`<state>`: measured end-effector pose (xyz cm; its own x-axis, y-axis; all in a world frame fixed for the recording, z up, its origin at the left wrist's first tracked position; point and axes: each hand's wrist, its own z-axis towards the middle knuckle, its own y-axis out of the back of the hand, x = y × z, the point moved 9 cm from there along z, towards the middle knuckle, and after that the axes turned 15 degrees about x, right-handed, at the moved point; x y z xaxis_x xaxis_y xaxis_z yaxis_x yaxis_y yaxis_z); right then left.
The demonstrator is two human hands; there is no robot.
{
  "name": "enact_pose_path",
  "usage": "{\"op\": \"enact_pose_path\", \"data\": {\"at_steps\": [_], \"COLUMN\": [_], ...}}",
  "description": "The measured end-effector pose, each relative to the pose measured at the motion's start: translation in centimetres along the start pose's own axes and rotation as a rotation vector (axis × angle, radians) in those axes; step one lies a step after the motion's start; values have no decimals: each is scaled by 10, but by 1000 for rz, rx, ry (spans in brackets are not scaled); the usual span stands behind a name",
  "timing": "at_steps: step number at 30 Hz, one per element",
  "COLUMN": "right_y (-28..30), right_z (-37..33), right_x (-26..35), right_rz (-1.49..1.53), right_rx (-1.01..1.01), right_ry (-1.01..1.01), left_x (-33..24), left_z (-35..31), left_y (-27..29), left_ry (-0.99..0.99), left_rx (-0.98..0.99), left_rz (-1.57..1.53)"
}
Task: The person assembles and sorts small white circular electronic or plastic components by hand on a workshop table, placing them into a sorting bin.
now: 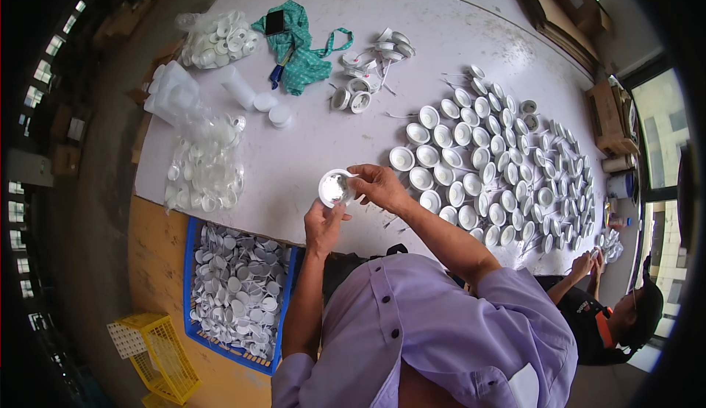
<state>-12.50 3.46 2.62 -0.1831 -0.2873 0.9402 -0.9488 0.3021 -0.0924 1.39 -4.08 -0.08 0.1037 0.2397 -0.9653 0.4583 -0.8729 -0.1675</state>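
Over the near edge of the white table, I hold a white round lamp housing (334,186) with its hollow, shiny inside facing up. My left hand (322,228) grips its lower rim between thumb and fingers. At the right rim, my right hand (376,187) pinches with thumb and fingertips; whether a small part sits between them I cannot make out. Many similar white round lamps (443,136) with short white leads stand in rows to the right of my hands. A blue crate (193,283) full of white discs with leads (237,283) is below left.
Clear bags of white rings (206,161) and stacked translucent discs (279,115) lie left on the table (294,150). Farther back are a green cloth (298,58), a phone (274,22) and loose lamps (360,101). A yellow basket (158,356) is lower left; a co-worker (588,312) works at right.
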Motion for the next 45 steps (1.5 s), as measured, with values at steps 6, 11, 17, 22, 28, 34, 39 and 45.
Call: {"op": "enact_pose_path", "data": {"at_steps": [6, 11, 17, 22, 28, 34, 39, 45], "right_y": [18, -20, -22, -17, -20, -60, -67, -71], "right_z": [20, 40, 45, 37, 14, -8, -6, -8], "right_x": [-23, -66, -78, -65, -25, 19, 9, 14], "right_rz": [-801, -1180, -1135, -1003, -721, -840, -795, -707], "right_rx": [-76, 88, 88, 49, 50, 221, 287, 292], "right_ry": [101, 5, 37, 99, 164, 376, 336, 390], "left_x": [26, 59, 70, 66, 58, 59, 49, 40], "left_z": [-35, -49, -58, -58, -51, -41, -37, -39], "left_y": [57, 58, 59, 60, 50, 37, 29, 25], "left_ry": [48, 120, 116, 134, 189, 146, 133, 94], "left_rx": [-105, -87, -154, -155, -93, 17, 85, 80], "left_rz": [-208, -205, -280, -288, -194, -124, -94, -90]}}
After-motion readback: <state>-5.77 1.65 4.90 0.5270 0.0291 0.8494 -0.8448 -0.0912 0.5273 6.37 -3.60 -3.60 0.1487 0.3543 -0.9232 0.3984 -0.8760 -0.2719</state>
